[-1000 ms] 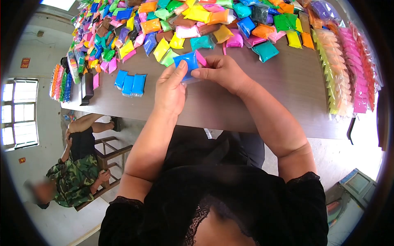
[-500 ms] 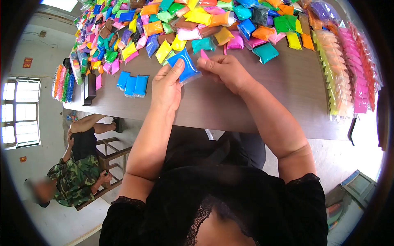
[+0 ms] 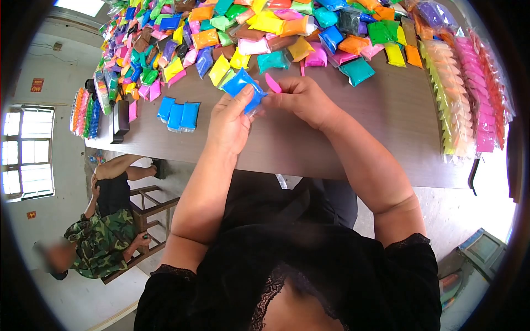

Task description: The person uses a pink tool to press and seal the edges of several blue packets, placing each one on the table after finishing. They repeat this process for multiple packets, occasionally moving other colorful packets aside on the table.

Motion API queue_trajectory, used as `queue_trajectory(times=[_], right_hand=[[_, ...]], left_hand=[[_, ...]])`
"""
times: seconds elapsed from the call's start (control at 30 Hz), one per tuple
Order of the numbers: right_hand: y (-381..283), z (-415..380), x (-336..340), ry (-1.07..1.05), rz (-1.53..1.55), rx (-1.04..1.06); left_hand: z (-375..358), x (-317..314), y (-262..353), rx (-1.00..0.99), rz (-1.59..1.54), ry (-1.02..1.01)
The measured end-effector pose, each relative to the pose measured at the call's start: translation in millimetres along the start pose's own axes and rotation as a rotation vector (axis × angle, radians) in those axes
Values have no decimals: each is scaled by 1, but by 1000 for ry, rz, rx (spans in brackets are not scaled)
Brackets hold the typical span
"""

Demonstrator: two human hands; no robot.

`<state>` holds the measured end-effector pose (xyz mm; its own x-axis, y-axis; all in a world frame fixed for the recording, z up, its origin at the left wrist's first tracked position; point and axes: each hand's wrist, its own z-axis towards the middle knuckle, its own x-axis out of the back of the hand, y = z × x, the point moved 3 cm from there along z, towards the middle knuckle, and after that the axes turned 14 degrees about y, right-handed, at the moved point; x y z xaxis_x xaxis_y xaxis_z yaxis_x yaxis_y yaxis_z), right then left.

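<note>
My left hand (image 3: 231,115) pinches a blue packet (image 3: 240,88) between thumb and fingers, above the table's middle. Close on its right, my right hand (image 3: 302,100) holds a small pink tool (image 3: 273,83) that sticks up from the fingers, and its fingertips touch the packet's lower right corner. On the table to the left of my left hand lie several blue packets (image 3: 175,115) side by side. A teal packet (image 3: 273,60) and a yellow packet (image 3: 219,69) lie just beyond my hands.
A large heap of coloured packets (image 3: 265,23) covers the back of the brown table (image 3: 386,127). Strips of packets (image 3: 458,94) hang together at the right. A black object (image 3: 120,120) stands at the left edge. A person (image 3: 110,237) in camouflage sits at the left.
My right hand has come in to the blue packet's corner, and the pink tool now shows more fully. The packet has tilted in my left hand.
</note>
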<state>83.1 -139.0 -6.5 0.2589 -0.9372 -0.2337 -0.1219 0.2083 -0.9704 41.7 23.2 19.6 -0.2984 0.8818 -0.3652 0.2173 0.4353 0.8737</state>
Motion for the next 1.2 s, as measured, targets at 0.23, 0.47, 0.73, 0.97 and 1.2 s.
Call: queue_trajectory(times=[0.23, 0.47, 0.73, 0.97, 1.2], right_hand=[[-13, -7, 0, -27, -167, -159], [-3, 1, 7, -3, -144, -29], [2, 6, 7, 81, -76, 49], [2, 3, 3, 58, -75, -7], [-2, 1, 2, 34, -37, -25]], left_hand=[[2, 2, 2, -18, -27, 58], [6, 11, 15, 13, 194, -82], [0, 5, 9, -95, 116, -43], [-2, 6, 11, -92, 226, 53], [-3, 2, 6, -68, 0, -60]])
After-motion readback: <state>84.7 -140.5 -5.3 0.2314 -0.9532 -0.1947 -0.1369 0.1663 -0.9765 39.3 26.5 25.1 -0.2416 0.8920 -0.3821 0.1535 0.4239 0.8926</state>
